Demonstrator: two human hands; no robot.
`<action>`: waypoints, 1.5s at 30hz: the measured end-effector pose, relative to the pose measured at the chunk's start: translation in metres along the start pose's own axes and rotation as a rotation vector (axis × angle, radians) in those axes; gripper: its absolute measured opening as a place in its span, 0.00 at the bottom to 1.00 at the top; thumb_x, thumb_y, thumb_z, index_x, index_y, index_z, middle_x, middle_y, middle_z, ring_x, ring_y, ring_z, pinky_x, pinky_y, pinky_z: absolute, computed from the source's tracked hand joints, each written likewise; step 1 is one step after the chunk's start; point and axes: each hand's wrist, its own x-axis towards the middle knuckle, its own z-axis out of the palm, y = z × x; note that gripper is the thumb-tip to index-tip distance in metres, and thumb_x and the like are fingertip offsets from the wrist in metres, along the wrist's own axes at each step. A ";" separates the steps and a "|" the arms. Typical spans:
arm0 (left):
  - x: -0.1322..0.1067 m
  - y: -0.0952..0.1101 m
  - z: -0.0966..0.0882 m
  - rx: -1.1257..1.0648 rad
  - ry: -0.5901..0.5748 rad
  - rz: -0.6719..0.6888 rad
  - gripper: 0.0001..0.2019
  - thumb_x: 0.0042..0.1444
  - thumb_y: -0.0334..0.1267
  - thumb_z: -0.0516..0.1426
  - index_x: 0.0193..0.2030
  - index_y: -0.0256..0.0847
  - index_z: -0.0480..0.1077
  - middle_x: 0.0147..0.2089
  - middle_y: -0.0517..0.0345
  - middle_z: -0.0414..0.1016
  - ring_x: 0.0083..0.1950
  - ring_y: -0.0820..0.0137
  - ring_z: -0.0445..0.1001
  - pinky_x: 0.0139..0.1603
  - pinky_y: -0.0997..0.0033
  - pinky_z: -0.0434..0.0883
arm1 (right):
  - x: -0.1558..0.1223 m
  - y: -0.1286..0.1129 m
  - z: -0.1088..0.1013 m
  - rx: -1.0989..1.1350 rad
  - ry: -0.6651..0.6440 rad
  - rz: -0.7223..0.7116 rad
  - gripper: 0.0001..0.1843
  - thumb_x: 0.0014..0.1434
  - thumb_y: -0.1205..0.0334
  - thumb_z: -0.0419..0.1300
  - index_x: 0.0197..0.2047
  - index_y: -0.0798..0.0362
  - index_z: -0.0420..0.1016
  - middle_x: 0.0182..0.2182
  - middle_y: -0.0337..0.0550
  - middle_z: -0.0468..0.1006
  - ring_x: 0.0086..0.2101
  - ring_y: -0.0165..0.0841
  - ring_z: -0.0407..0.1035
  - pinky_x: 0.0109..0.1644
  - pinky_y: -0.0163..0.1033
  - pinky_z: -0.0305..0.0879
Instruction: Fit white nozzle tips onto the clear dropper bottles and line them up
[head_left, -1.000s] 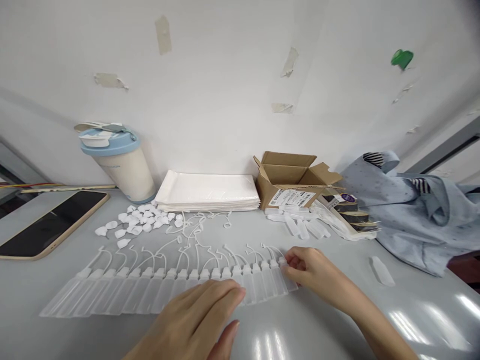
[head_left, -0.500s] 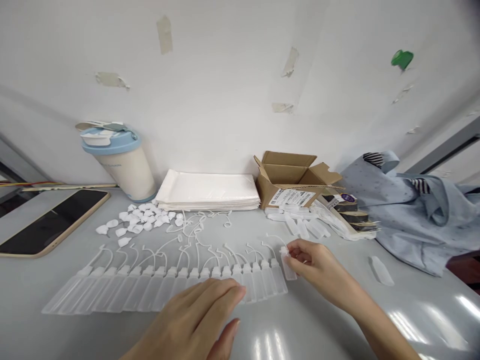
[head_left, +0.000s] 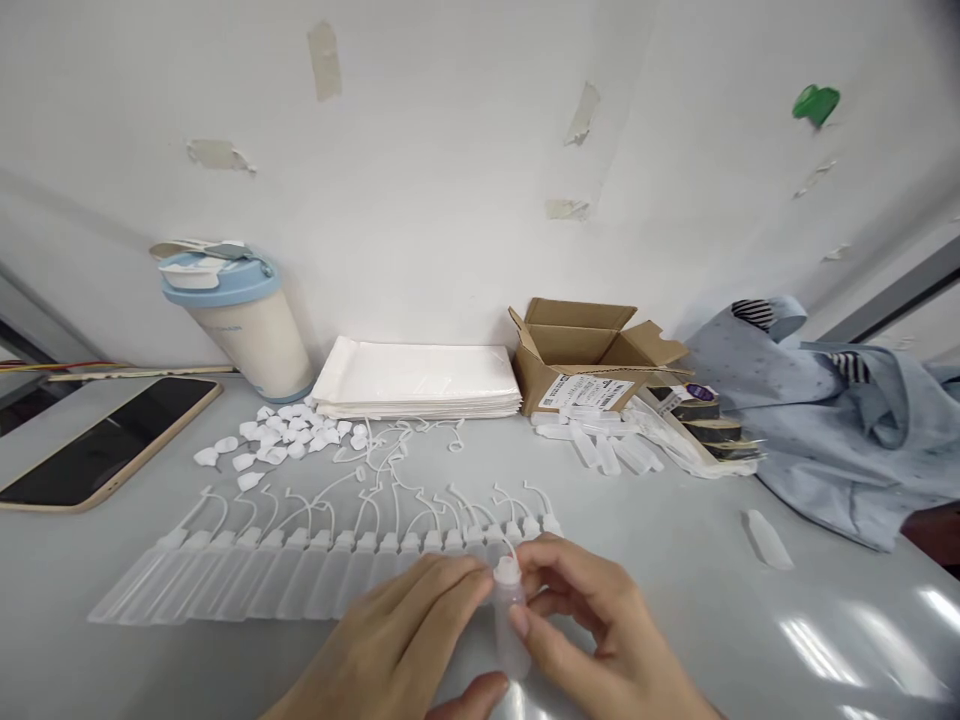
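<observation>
A small clear plastic bottle (head_left: pixel 508 610) stands upright between my two hands near the table's front edge. My right hand (head_left: pixel 592 640) pinches its neck and body. Fingers and thumb of my left hand (head_left: pixel 397 650) close around its left side and base. Just behind my hands lies a long row of the same clear bottles (head_left: pixel 300 580), side by side, each with a thin white tethered strap. Loose white caps (head_left: pixel 285 440) and loose white straps (head_left: pixel 390 450) are scattered farther back.
A phone (head_left: pixel 105 445) lies at the left, a blue-lidded tumbler (head_left: pixel 240 325) behind it. White padded envelopes (head_left: pixel 416 380) are stacked by the wall, next to an open cardboard box (head_left: pixel 592 355). More bottles (head_left: pixel 607 445), tape rolls (head_left: pixel 712 425), blue cloth (head_left: pixel 840 410), one stray bottle (head_left: pixel 765 540).
My right hand lifted the end bottle off the right end of the row and carried it left and toward me. My left hand has closed onto it.
</observation>
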 end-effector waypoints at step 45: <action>0.005 -0.010 0.005 -0.039 0.125 0.093 0.13 0.65 0.39 0.55 0.51 0.32 0.68 0.44 0.48 0.78 0.46 0.68 0.78 0.47 0.71 0.78 | -0.004 0.008 0.009 0.028 0.094 0.072 0.08 0.52 0.63 0.63 0.38 0.52 0.76 0.27 0.38 0.74 0.28 0.31 0.71 0.33 0.35 0.72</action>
